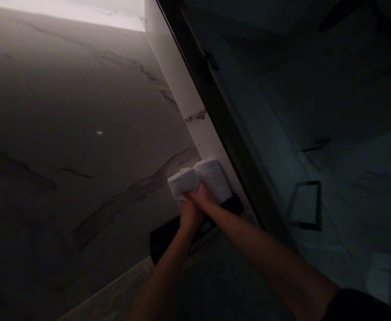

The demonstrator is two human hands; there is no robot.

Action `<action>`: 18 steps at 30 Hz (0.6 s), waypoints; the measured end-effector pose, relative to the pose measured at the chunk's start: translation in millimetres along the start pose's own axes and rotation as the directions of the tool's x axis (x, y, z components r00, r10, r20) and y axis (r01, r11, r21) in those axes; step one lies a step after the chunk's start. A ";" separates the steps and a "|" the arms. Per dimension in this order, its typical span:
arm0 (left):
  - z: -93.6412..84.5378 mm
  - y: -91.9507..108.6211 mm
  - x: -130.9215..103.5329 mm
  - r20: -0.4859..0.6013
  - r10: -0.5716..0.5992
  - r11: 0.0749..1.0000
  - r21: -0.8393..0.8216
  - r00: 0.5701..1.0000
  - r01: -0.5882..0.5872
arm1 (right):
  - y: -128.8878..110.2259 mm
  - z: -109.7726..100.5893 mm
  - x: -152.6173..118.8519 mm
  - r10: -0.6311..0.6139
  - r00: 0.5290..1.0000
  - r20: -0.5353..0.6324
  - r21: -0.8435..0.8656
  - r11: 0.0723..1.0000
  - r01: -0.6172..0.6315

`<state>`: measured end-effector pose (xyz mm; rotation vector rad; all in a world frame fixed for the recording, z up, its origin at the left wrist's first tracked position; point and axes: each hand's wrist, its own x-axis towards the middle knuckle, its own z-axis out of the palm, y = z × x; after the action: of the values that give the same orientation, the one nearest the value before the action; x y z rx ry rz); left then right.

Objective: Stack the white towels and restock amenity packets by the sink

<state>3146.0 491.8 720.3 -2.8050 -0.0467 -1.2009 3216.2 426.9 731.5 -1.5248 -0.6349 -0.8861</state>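
Two white folded towels (198, 179) sit side by side on a black shelf (164, 238) against the marble wall. My left hand (188, 215) grips the left towel from below. My right hand (203, 197) rests on the right towel, fingers closed over its lower edge. Both forearms reach up from the lower right. The scene is dim.
A veined marble wall (68, 147) fills the left. A dark-framed glass panel (222, 116) runs diagonally just right of the towels. Behind the glass are a dark shower space and a square niche (305, 205).
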 end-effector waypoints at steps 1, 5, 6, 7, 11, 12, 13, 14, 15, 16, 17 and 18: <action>1.1 2.1 -0.8 -0.002 0.028 0.999 0.026 1.000 -0.027 | -7.3 -2.4 -6.4 -0.074 0.997 -0.007 -0.080 0.994 0.073; 0.5 7.7 -4.2 0.045 0.160 0.980 0.110 0.986 -0.164 | -15.5 -17.4 -23.5 -0.337 0.920 0.199 -0.188 0.908 0.373; -2.6 9.3 -5.5 0.055 0.178 0.975 0.122 0.982 -0.184 | -13.4 -22.0 -23.0 -0.340 0.906 0.251 -0.194 0.900 0.391; -7.1 11.2 -7.9 0.068 0.180 0.974 0.129 0.981 -0.187 | -11.5 -26.3 -20.9 -0.328 0.900 0.287 -0.204 0.897 0.392; -28.2 18.8 -43.6 0.201 0.142 0.983 0.091 0.969 -0.162 | -20.7 -37.3 -17.4 -0.216 0.904 0.369 -0.306 0.890 0.337; -30.5 20.4 -63.9 0.236 0.165 0.980 0.072 0.958 -0.186 | -26.5 -39.3 -24.3 -0.164 0.911 0.379 -0.344 0.889 0.303; -30.4 22.0 -90.4 0.263 0.206 0.973 0.043 0.942 -0.225 | -31.7 -42.1 -37.2 -0.107 0.917 0.384 -0.386 0.884 0.265; -27.9 23.6 -123.3 0.279 0.255 0.964 -0.004 0.926 -0.265 | -34.9 -46.7 -57.0 -0.059 0.922 0.383 -0.420 0.878 0.231; -23.1 25.1 -162.2 0.276 0.285 0.958 -0.068 0.918 -0.278 | -35.1 -54.1 -84.7 -0.029 0.924 0.380 -0.439 0.874 0.208; -17.0 26.5 -206.0 0.279 0.306 0.948 -0.177 0.910 -0.264 | -31.9 -65.0 -120.4 -0.010 0.924 0.382 -0.445 0.874 0.194; -10.5 27.9 -253.2 0.261 0.294 0.922 -0.331 0.919 -0.201 | -26.0 -80.2 -163.9 -0.004 0.921 0.389 -0.434 0.881 0.187; -4.9 29.3 -301.8 0.267 0.232 0.857 -0.512 0.935 -0.066 | -18.6 -99.9 -214.0 0.032 0.914 0.406 -0.418 0.895 0.154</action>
<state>2936.0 464.4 503.3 -3.3373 0.5313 -0.7919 3063.6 351.4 566.9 -2.1471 -0.8203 -0.8013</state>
